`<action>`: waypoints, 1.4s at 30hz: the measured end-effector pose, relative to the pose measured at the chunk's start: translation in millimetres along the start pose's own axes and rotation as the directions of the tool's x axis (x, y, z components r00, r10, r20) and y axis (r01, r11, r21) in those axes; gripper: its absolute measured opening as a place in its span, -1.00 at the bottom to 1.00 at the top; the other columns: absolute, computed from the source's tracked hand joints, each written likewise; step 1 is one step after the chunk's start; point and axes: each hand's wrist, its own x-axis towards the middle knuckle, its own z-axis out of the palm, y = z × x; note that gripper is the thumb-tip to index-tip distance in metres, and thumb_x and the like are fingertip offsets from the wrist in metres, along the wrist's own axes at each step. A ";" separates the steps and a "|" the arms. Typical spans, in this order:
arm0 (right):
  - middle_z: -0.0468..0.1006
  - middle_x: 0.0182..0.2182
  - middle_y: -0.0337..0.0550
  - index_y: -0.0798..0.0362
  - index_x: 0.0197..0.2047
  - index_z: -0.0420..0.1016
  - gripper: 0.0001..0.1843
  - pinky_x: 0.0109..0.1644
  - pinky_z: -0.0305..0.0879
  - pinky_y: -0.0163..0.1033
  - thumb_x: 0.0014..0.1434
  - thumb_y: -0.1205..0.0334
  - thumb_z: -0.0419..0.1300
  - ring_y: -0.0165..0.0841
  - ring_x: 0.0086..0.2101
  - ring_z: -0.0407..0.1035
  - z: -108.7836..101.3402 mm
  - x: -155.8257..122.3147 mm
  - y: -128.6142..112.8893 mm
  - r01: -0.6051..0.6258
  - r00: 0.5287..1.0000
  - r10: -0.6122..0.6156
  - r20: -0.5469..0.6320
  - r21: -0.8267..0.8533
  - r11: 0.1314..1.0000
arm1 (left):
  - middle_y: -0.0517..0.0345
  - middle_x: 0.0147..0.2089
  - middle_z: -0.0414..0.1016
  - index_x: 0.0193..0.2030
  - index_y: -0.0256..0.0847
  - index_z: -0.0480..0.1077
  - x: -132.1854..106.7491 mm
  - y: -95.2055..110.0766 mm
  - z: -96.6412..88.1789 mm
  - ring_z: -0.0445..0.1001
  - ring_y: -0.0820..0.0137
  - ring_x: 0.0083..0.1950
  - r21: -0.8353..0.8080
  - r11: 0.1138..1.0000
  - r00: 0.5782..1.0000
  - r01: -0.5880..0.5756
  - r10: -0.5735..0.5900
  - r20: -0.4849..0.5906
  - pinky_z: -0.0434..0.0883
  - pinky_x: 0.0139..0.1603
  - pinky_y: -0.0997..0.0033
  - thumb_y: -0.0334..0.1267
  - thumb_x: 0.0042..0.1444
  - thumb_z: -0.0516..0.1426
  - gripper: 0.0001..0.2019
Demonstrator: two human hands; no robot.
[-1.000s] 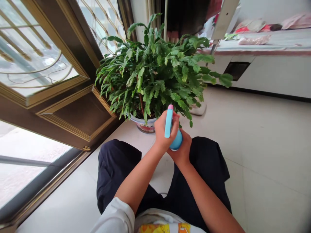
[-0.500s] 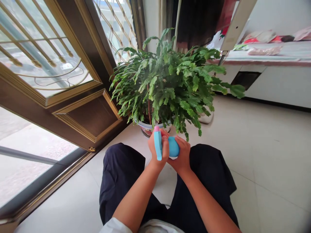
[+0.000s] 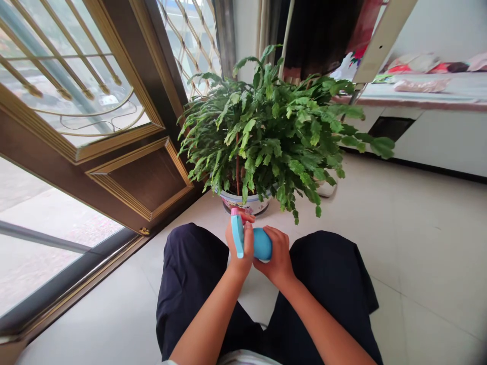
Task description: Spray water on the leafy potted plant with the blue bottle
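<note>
A light blue spray bottle [image 3: 262, 244] with a pink nozzle tip is held between my knees, low in the middle of the view. My left hand [image 3: 238, 248] is wrapped round its blue spray head and trigger. My right hand [image 3: 279, 251] is closed round the rounded blue body from the right. Just beyond the bottle stands a bushy green potted plant [image 3: 274, 132] in a white patterned pot [image 3: 247, 203] on the floor.
A brown and gold framed door [image 3: 125, 167] with glass and a lattice grille stands at the left. My dark-trousered legs [image 3: 194, 274] spread on the pale tiled floor [image 3: 418, 243]. A white low ledge [image 3: 429, 126] with cloths runs along the back right.
Both hands have brought the spray bottle down and back from the plant's leaves towards my lap. The view has tilted so the plant sits higher and further off.
</note>
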 end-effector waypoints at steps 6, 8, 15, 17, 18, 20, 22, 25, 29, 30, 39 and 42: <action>0.43 0.08 0.08 -0.04 0.30 0.14 -0.10 0.06 0.43 0.23 -0.11 0.27 0.36 0.06 0.05 0.38 13.8 -13.9 0.2 -0.056 0.997 0.052 0.059 0.057 0.997 | 0.03 -0.05 0.53 -0.05 -0.16 0.40 -4.1 -16.3 -10.5 0.53 0.24 0.00 0.108 0.992 0.997 0.072 -0.076 0.033 0.45 0.11 0.17 -0.01 0.29 0.08 -0.72; 0.46 0.04 0.06 -0.07 0.27 0.17 -0.08 0.01 0.46 0.22 -0.17 0.25 0.41 0.06 -0.01 0.43 20.6 -22.6 0.8 -0.138 0.989 0.132 0.070 0.078 0.987 | 0.01 0.00 0.53 0.00 -0.16 0.39 -1.5 -24.9 -12.5 0.53 0.21 0.05 0.121 0.988 0.986 0.098 -0.113 0.124 0.42 0.16 0.14 0.01 0.25 0.12 -0.68; 0.54 -0.04 -0.06 -0.12 0.20 0.22 -0.13 -0.23 0.56 0.01 -0.19 0.08 0.43 -0.05 -0.16 0.55 34.2 -50.7 2.8 -0.558 0.830 0.499 0.251 0.364 0.746 | -0.13 0.37 0.30 0.35 -0.13 0.21 5.8 -43.8 -11.5 0.28 0.02 0.39 0.124 0.969 0.859 0.216 -0.248 0.449 0.22 0.40 -0.04 -0.06 0.02 0.32 -0.24; 0.55 0.00 -0.05 -0.12 0.21 0.20 -0.19 -0.19 0.57 0.00 -0.09 0.04 0.39 -0.06 -0.11 0.56 28.9 -48.5 4.1 -0.589 0.807 0.501 0.313 0.483 0.648 | -0.14 0.37 0.31 0.45 -0.08 0.08 5.8 -46.6 -11.2 0.29 0.01 0.39 0.133 0.951 0.762 0.278 -0.303 0.573 0.26 0.38 -0.07 -0.06 -0.02 0.35 -0.09; 0.55 0.02 -0.04 -0.12 0.20 0.19 -0.23 -0.15 0.57 0.02 -0.05 0.03 0.38 -0.05 -0.07 0.56 25.2 -45.9 5.1 -0.587 0.807 0.495 0.322 0.522 0.619 | -0.14 0.35 0.33 0.48 -0.06 0.01 5.3 -48.1 -11.0 0.32 0.02 0.37 0.128 0.939 0.712 0.319 -0.327 0.622 0.29 0.35 -0.08 -0.06 -0.02 0.35 -0.03; 0.55 0.03 -0.04 -0.13 0.18 0.19 -0.25 -0.09 0.56 0.06 -0.04 0.01 0.38 -0.04 -0.04 0.55 17.7 -40.0 7.5 -0.574 0.815 0.489 0.311 0.547 0.609 | -0.16 0.36 0.31 0.52 -0.05 -0.09 3.1 -51.2 -9.5 0.35 0.02 0.34 0.094 0.921 0.666 0.378 -0.341 0.664 0.33 0.32 -0.09 -0.02 0.01 0.34 0.01; 0.55 0.02 -0.05 -0.13 0.18 0.19 -0.23 -0.08 0.56 0.07 -0.06 0.01 0.40 -0.03 -0.04 0.55 11.9 -36.0 9.9 -0.570 0.818 0.496 0.290 0.519 0.637 | -0.19 0.43 0.20 0.50 -0.06 -0.06 -0.3 -53.5 -6.1 0.31 0.01 0.38 0.062 0.926 0.699 0.373 -0.324 0.638 0.31 0.34 -0.10 0.00 0.00 0.33 -0.01; 0.55 -0.01 -0.06 -0.12 0.18 0.18 -0.19 -0.15 0.57 0.04 -0.09 0.03 0.41 -0.04 -0.09 0.56 8.3 -36.8 12.0 -0.590 0.806 0.531 0.262 0.434 0.681 | -0.17 0.45 0.14 0.42 -0.08 0.10 -6.3 -52.8 1.7 0.23 -0.03 0.41 0.075 0.949 0.781 0.307 -0.296 0.549 0.25 0.38 -0.13 -0.01 -0.05 0.36 -0.09; 0.53 -0.02 -0.04 -0.11 0.23 0.14 -0.15 -0.23 0.58 0.02 -0.08 0.04 0.41 -0.02 -0.13 0.58 7.7 -42.7 12.0 -0.570 0.821 0.515 0.246 0.335 0.750 | -0.09 0.35 0.32 0.29 -0.06 0.25 -11.2 -44.5 9.6 0.26 -0.03 0.39 0.187 0.950 0.854 0.250 -0.308 0.420 0.17 0.40 -0.20 -0.11 -0.07 0.35 -0.25; 0.53 -0.02 -0.04 -0.11 0.24 0.14 -0.14 -0.23 0.58 0.02 -0.08 0.04 0.41 -0.02 -0.14 0.58 7.3 -42.9 11.9 -0.552 0.833 0.497 0.244 0.318 0.771 | -0.07 0.33 0.35 0.27 -0.06 0.27 -11.4 -42.6 10.2 0.28 -0.03 0.38 0.210 0.945 0.861 0.249 -0.316 0.399 0.17 0.40 -0.20 -0.14 -0.08 0.34 -0.28; 0.50 -0.03 -0.03 -0.07 0.18 0.22 -0.24 -0.09 0.55 0.08 -0.06 0.04 0.39 -0.03 -0.09 0.53 2.5 -35.2 12.6 -0.488 0.872 0.455 0.180 0.259 0.833 | 0.00 0.12 0.48 0.01 -0.10 0.41 -7.0 -46.4 10.6 0.38 0.03 0.24 0.165 0.970 0.920 0.181 -0.226 0.319 0.30 0.31 -0.08 -0.25 -0.23 0.32 -0.44; 0.48 -0.01 0.00 -0.05 0.19 0.23 -0.25 -0.05 0.53 0.08 -0.04 0.05 0.38 -0.03 -0.05 0.51 2.8 -38.3 12.0 -0.506 0.862 0.473 0.183 0.251 0.825 | 0.00 0.06 0.48 -0.06 -0.12 0.45 -8.8 -47.8 11.0 0.39 0.05 0.22 0.175 0.965 0.930 0.197 -0.240 0.279 0.32 0.28 -0.05 -0.23 -0.21 0.31 -0.53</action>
